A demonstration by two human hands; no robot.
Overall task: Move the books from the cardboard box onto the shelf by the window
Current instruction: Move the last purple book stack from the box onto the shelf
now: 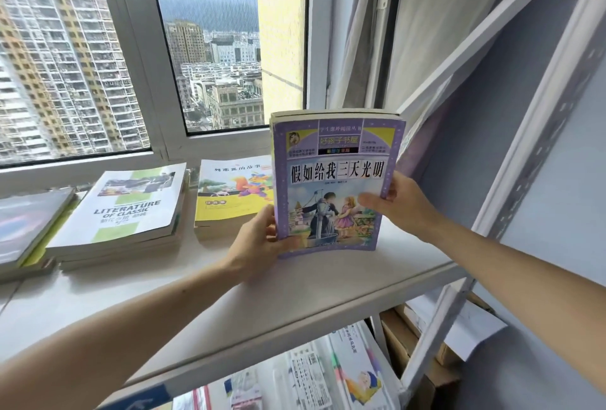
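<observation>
Purple paperback [334, 186], centre of frame, stood upright on the white shelf [295, 291]: left hand [262, 242] grips its lower left edge, right hand [398, 204] its right edge with thumb across the cover; likely light, bendy, best held by both edges.

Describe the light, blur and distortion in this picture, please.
Head view: daylight from the window lights the scene evenly, with only soft shadows; the wide lens bends the shelf edge and the posts; the purple book is sharp; the right hand has blurred fingers.
</observation>
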